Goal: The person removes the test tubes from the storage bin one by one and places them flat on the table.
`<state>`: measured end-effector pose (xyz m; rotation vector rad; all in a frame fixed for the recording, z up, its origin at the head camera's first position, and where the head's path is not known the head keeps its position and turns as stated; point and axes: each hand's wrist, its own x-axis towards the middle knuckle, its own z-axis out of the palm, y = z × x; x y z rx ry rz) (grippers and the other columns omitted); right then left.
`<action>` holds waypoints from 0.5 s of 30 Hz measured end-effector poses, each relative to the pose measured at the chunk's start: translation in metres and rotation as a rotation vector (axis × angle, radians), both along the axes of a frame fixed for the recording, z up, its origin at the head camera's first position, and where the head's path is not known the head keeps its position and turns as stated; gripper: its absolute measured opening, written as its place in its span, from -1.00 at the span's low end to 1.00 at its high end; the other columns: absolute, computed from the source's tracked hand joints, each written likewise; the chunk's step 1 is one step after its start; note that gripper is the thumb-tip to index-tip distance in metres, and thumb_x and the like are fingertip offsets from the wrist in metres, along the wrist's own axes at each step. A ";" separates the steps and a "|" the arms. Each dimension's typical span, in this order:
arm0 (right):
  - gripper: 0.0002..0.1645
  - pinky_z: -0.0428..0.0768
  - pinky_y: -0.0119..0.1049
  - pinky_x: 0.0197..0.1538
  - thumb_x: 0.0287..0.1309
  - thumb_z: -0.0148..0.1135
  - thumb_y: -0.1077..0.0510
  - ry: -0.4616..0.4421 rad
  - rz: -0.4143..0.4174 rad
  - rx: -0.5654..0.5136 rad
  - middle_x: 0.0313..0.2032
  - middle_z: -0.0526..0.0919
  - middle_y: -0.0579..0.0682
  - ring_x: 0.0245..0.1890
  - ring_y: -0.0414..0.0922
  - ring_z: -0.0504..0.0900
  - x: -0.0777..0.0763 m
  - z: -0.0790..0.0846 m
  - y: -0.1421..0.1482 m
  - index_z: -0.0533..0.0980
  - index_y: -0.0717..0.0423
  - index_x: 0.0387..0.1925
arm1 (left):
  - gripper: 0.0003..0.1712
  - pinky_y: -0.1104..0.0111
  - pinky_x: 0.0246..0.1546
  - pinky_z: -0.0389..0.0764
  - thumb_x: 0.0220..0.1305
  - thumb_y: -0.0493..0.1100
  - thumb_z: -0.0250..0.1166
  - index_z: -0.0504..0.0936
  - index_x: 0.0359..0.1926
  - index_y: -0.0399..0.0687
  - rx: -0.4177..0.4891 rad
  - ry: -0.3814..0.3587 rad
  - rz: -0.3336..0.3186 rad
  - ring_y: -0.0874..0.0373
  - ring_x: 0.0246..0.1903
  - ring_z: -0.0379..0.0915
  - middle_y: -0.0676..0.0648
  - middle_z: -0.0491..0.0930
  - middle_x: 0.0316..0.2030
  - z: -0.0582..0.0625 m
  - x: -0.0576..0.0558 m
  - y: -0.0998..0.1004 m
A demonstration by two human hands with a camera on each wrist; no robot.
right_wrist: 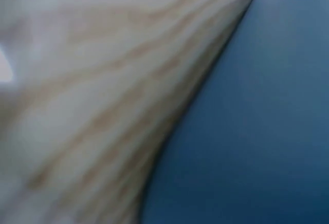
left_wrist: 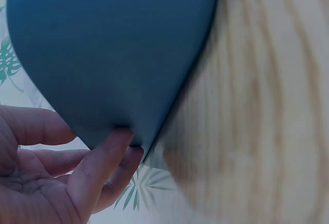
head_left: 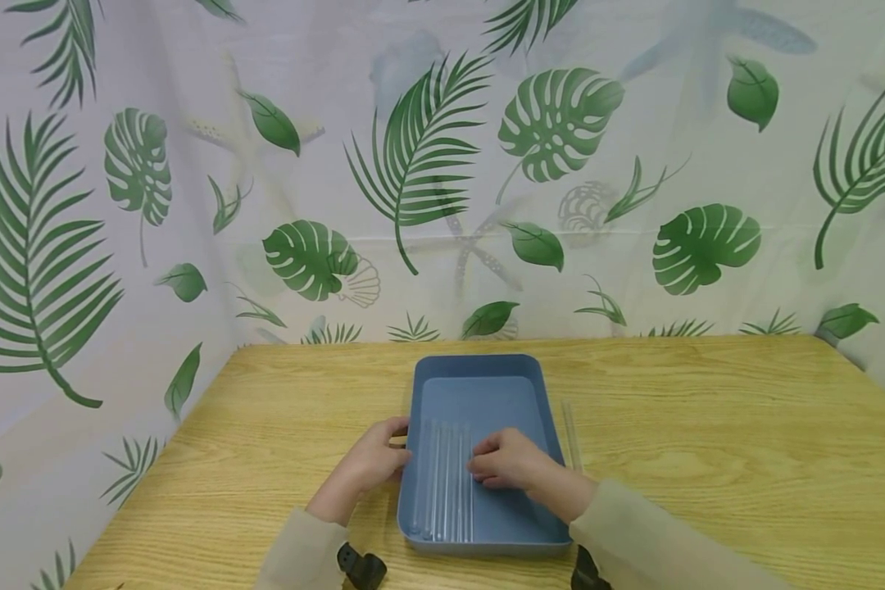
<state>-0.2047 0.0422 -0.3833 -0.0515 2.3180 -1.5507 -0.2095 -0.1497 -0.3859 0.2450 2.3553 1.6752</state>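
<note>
A blue-grey rectangular tray (head_left: 512,508) lies on the table with several clear thin tubes (head_left: 442,492) side by side, lengthwise, in its left half. My left hand (head_left: 372,455) holds the tray's left wall. In the left wrist view, some fingertips (left_wrist: 123,136) press its outer face and one digit passes behind the rim. Inside the tray, my right hand (head_left: 512,463) pinches at the rightmost tube of the row with curled fingers. The right wrist view catches mainly the tray's outer wall (right_wrist: 247,111), and the right hand's grip is hidden there.
Another clear tube (head_left: 571,434) lies on the wooden table (head_left: 708,442) just right of the tray, close to the right forearm. A white leaf-printed cloth (head_left: 442,180) hangs behind the table and along its left side.
</note>
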 end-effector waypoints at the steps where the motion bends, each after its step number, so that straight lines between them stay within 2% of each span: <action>1: -0.58 0.57 -0.26 -0.28 -0.01 0.17 0.35 0.003 -0.006 0.005 -0.30 0.55 0.16 -0.31 -0.05 0.58 0.000 0.000 -0.001 0.39 0.55 -0.11 | -0.43 0.17 -0.26 0.53 0.13 -0.50 -0.08 0.12 0.22 -0.45 -0.001 -0.001 0.000 -0.21 0.00 0.31 -0.39 0.16 0.15 0.000 0.000 0.000; 15: -0.73 0.57 -0.28 -0.39 -0.05 0.19 0.36 0.059 -0.032 0.055 -0.47 0.54 0.08 -0.48 -0.13 0.55 -0.001 -0.005 -0.004 0.47 0.47 -0.26 | -0.42 0.18 -0.26 0.53 0.13 -0.50 -0.08 0.10 0.22 -0.47 -0.009 0.000 0.001 -0.22 0.01 0.30 -0.41 0.14 0.15 0.002 0.002 0.001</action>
